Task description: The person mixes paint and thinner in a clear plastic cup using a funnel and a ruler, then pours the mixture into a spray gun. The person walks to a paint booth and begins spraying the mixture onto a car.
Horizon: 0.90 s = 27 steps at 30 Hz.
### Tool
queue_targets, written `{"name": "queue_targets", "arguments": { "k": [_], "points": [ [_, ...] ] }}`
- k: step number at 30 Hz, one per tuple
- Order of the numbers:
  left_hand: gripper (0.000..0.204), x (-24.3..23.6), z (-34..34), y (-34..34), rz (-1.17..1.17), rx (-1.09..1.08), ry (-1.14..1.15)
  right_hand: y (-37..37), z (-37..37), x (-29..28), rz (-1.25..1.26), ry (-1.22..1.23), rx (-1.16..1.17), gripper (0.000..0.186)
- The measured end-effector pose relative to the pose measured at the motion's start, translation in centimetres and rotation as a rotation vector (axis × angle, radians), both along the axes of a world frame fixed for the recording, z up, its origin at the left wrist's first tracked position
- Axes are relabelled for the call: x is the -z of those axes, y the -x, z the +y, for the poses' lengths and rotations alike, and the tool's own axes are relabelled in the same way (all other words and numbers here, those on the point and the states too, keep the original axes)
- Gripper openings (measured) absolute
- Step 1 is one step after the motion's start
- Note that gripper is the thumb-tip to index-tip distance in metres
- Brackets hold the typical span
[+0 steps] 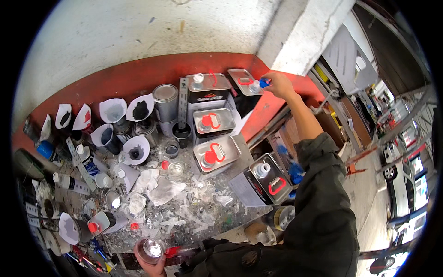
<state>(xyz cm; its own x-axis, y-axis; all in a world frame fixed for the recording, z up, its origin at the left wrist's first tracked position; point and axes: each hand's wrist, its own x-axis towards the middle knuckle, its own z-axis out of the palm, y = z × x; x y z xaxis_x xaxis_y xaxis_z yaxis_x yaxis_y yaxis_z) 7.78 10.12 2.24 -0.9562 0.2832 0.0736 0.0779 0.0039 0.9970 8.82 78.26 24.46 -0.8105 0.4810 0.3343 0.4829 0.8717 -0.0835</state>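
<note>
My left hand (159, 269) is wrapped round a small round cup (151, 249) with a shiny inside, low in front of the bench. Beside the cup lies a red-ended clear item (173, 251), partly hidden by my clothing. At the back right my right arm reaches out, and the fingers of my right hand (280, 87) pinch a blue cap (264, 83). The cap is right next to the white spout (254, 86) of a rectangular metal can (237, 76); whether they touch I cannot tell. This can also has a red handle.
Several metal cans (217, 121) with red handles line the bench's right side; another can (272, 177) stands at its edge. Paper-topped paint cups (140, 111) crowd the back left. Scraps of tissue (166, 190) litter the paint-stained bench (203, 210). A wall (152, 37) rises behind.
</note>
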Motion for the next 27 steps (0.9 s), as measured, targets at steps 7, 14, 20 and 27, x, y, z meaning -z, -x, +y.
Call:
{"name": "queue_targets", "arguments": {
  "k": [7,14,20,27],
  "points": [
    [0.093,-1.2,0.2,-1.9,-0.188,-0.138,-0.136,3.6,1.8,0.1,-0.144,-0.037,-0.017,0.034],
    [0.088,-1.6,1.5,-1.8,-0.23,-0.147,-0.154,4.0,1.9,-0.8,-0.238,-0.12,-0.125,0.032],
    [0.087,-2.0,2.3,-1.9,-0.25,-0.152,-0.135,5.8,1.4,-1.9,-0.43,0.085,0.137,0.025],
    [0.091,-2.5,2.5,-1.1,-0.234,-0.147,-0.056,4.3,2.2,-2.4,-0.277,-0.229,-0.136,0.016]
  ]
}}
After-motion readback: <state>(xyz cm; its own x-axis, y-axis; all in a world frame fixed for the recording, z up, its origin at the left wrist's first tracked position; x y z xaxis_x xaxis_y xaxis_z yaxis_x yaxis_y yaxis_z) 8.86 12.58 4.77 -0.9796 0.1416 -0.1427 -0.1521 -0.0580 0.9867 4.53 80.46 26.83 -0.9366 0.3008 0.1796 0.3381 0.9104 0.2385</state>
